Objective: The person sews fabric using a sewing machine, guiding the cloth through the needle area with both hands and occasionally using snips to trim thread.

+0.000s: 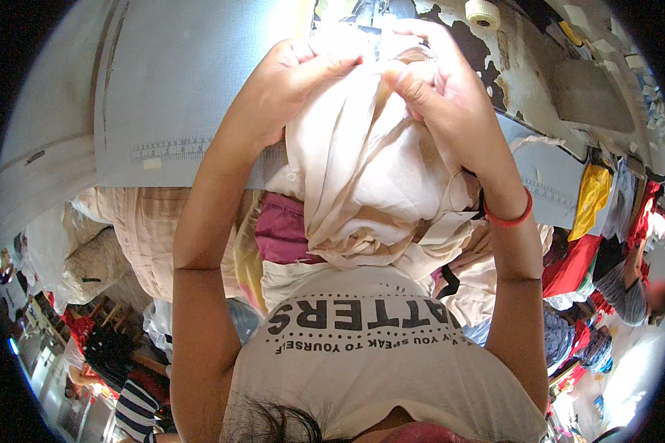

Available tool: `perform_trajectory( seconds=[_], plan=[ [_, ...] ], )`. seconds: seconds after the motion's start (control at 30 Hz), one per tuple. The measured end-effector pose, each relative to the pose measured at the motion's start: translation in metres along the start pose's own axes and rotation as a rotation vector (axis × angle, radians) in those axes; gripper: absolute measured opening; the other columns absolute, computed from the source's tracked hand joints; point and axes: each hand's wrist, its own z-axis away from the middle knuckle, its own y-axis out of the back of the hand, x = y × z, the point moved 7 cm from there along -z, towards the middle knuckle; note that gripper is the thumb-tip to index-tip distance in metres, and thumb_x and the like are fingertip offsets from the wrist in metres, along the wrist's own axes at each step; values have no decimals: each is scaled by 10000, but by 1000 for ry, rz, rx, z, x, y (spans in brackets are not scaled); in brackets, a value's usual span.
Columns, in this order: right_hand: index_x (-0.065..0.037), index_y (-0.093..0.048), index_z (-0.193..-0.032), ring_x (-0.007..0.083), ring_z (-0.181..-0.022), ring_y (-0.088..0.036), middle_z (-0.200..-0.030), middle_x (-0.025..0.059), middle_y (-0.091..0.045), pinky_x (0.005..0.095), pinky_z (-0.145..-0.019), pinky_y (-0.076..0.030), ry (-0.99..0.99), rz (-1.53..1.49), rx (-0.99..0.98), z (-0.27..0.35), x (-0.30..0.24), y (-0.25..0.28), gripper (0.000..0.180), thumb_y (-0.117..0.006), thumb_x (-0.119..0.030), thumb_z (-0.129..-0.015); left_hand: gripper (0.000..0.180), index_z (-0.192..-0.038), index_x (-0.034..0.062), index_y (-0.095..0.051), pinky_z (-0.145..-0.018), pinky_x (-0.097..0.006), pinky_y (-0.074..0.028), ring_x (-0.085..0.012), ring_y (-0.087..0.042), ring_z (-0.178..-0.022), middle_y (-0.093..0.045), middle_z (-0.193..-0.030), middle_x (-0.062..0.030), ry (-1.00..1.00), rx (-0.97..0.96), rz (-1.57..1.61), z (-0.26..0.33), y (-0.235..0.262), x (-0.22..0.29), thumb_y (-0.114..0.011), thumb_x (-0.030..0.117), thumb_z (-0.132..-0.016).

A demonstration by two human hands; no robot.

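Cream cloth (377, 170) hangs in loose folds between the two hands, its upper part held over the edge of the grey table (192, 88) and its lower folds bunched near the wearer's chest. The left hand (292, 81) has its thumb laid along the upper edge of the cloth, pinching it nearly closed against the fingers, though bright glare washes out the fingertips. The right hand (447, 85) grips the same cloth a little to the right, thumb bent down on the near side and fingers curled over the top, with only the fabric's thickness seeming to part them. The two thumbs point toward each other, near but apart. A red band (511, 213) circles the right wrist. Left of the left forearm, a ruler scale (171, 150) runs along the table. Beyond the right hand stands a machine (524, 81) with chipped paint and a pale knob (482, 13). Below the table edge lie a maroon cloth (282, 225) and a beige cloth (148, 229); at right hang a yellow cloth (590, 201) and a red cloth (571, 264).
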Motion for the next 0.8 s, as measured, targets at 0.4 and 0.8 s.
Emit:
perform_trajectory(
  seconds=[0.4, 0.8],
  plan=[
    [-10, -528, -863, 21, -661, -430, -725, -29, -520, 176, -598, -383, 20, -119, -62, -1, 10, 4, 73, -549, -78, -849, 249, -998, -3, -594, -579, -181, -384, -44, -464, -627, -544, -728, 1, -31, 91, -110, 32, 8, 6, -489, 161, -843],
    [-14, -545, -890, 20, -687, -456, -760, -31, -539, 168, -612, -380, -17, -180, -90, 2, 7, 3, 83, -537, -92, -862, 196, -972, -21, -599, -548, -176, -377, -49, -453, -582, -528, -657, -4, -38, 154, -148, 50, 12, 11, -579, 78, -805]
  ],
)
